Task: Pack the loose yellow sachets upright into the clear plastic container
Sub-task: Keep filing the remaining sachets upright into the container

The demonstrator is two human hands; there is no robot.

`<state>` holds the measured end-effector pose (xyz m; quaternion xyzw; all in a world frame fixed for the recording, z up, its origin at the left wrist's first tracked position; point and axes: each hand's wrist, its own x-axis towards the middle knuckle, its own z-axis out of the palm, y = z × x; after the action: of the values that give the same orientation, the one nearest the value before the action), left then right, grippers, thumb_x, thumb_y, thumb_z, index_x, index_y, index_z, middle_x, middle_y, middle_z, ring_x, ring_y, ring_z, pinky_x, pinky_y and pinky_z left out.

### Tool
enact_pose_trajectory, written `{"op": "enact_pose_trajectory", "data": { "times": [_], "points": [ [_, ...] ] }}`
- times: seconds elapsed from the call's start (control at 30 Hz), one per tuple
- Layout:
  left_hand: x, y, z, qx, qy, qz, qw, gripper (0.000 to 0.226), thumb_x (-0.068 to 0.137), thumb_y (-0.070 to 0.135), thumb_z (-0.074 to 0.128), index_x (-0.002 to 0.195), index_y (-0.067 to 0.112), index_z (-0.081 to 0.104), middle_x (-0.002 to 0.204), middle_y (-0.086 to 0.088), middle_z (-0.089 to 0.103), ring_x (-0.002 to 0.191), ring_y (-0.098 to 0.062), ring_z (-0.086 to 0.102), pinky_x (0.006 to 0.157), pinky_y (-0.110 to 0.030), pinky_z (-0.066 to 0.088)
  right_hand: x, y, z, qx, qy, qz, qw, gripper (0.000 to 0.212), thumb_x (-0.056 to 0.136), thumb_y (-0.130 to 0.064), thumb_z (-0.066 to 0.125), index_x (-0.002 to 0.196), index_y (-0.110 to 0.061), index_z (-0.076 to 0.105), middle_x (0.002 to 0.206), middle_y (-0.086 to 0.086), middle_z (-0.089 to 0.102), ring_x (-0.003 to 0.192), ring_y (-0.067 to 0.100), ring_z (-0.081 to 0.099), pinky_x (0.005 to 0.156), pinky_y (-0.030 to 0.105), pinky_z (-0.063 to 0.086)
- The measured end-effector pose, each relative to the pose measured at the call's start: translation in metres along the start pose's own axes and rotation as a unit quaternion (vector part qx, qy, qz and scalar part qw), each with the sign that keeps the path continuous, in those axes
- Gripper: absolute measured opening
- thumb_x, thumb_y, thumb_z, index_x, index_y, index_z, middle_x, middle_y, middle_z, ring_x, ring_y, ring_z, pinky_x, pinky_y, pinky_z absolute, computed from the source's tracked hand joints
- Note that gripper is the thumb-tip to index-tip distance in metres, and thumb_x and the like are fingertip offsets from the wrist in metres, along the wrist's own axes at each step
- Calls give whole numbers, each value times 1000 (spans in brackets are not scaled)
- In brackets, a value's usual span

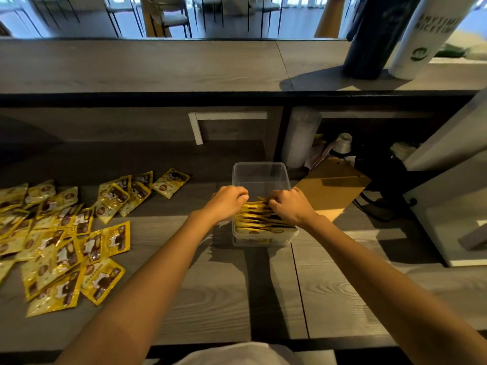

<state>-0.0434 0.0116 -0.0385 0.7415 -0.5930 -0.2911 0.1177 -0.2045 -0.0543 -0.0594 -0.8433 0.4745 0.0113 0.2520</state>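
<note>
Both hands reach into the clear rectangular plastic container (261, 175) standing on the grey wood-grain counter (329, 285). The left hand (226, 202) and the right hand (291, 205) have their fingers curled onto the top edges of the row of upright yellow sachets (259, 219) packed in the container's near half; its far half is bare. Loose yellow sachets (66, 233) lie scattered on the counter, well to the left

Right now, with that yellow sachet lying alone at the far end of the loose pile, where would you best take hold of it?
Probably by its far right corner. That sachet lies flat on the counter, tilted, its right end clear of the neighbouring sachets. Come from the right, nearest the clear plastic container, and pinch the thin edge.
</note>
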Motion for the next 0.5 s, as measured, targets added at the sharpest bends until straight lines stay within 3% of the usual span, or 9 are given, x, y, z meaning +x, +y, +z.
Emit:
{"op": "enact_pose_trajectory", "data": {
  "times": [0.17, 0.27, 0.4, 0.5],
  "points": [
    [-14, -15, -20, 19, 54, -8, 998, 36, 99, 23, 41, 133, 14, 50, 136, -10, 51, 128, -26, 44, 108, -43, 37, -10, -43, 4, -41, 93, -21, 995, 30, 92, -28, 47, 114, -10, 59, 126, 10, 60, 125, 26, 48, 115, 42, 24],
    [-30, -41, -36, 46, 137, -5, 989, 35, 98, 20, 43, 129, 10, 54, 133, -12, 51, 126, -28, 44, 107, -40, 37, -13, -86, 17, -49, 126, -69, 988, 30, 89, -20, 54, 117, -10, 58, 126, 9, 59, 120, 25, 51, 107, 35, 35],
    [-61, -95, -53, 24, 194, -69, 978, 33, 97, 13, 41, 125, 5, 57, 132, -15, 53, 124, -29, 47, 106, -35, 36, -15, -143, 54, -8, 79, -108, 991, 40, 91, -14, 52, 130, -10, 50, 132, 10, 54, 120, 27, 51, 99, 35, 43],
    [-95, -145, -53, 22, 198, -138, 970, 33, 97, 11, 39, 123, 3, 58, 133, -17, 52, 123, -31, 46, 104, -38, 38, -18, -183, 94, -10, 2, -166, 986, 43, 91, -11, 45, 135, -10, 46, 140, 12, 46, 127, 30, 46, 102, 37, 39]
  ]
}}
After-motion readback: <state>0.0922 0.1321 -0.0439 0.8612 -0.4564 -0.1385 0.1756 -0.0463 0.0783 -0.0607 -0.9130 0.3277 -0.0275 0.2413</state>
